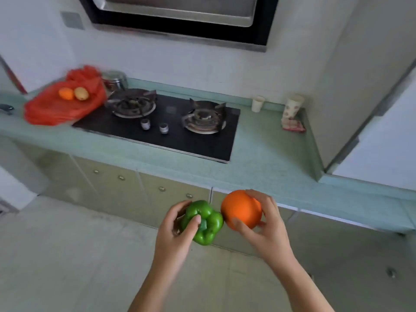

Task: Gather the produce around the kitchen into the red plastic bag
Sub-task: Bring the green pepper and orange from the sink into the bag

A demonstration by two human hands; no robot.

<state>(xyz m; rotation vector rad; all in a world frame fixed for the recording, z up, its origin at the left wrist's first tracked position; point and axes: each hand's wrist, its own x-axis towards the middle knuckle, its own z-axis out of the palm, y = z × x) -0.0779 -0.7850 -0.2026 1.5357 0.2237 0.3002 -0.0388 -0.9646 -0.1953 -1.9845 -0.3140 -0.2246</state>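
My left hand (pixel 172 230) grips a green bell pepper (pixel 203 222) in front of the counter, thumb on its top. My right hand (pixel 266 226) holds a large orange (pixel 241 209) right beside the pepper, the two nearly touching. The red plastic bag (pixel 56 106) lies open on the green counter (pixel 265 154) at the far left. A small orange fruit (pixel 66 93) and a yellowish fruit (pixel 81 93) rest on the bag's open part.
A black two-burner gas hob (pixel 166 127) sits in the counter to the right of the bag, with a range hood (pixel 180 16) above. A glass jar (pixel 114 81) stands behind the bag. Two paper cups (pixel 257 104) and a red cloth (pixel 293 126) are at the right end. Cabinet doors (pixel 126 183) run below.
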